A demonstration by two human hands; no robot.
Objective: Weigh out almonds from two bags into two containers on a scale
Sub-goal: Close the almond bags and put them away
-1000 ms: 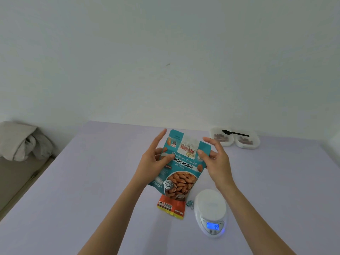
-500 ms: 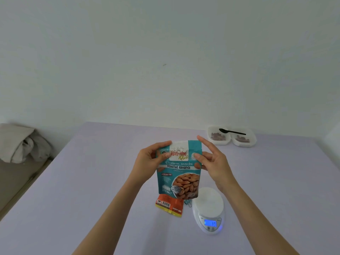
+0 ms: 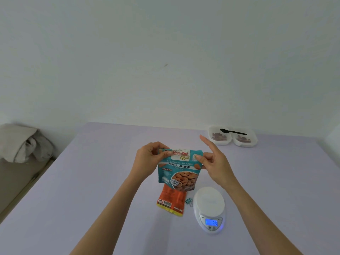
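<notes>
A teal bag of roasted almonds hangs upright above the table. My left hand pinches its top left corner, and my right hand pinches the top right corner with the index finger sticking up. An orange bag lies flat on the table under it. The white scale stands to the right with nothing on its platform, its blue display reading 39. Two white containers with some almonds sit at the back right, side by side.
A black spoon lies across the two containers. A small teal binder clip lies between the orange bag and the scale. The lilac table meets the wall at the back; crumpled grey cloth sits off its left edge.
The teal bag went from tilted to upright and its top flap was folded down. Both hands moved from its sides up to the top corners.
</notes>
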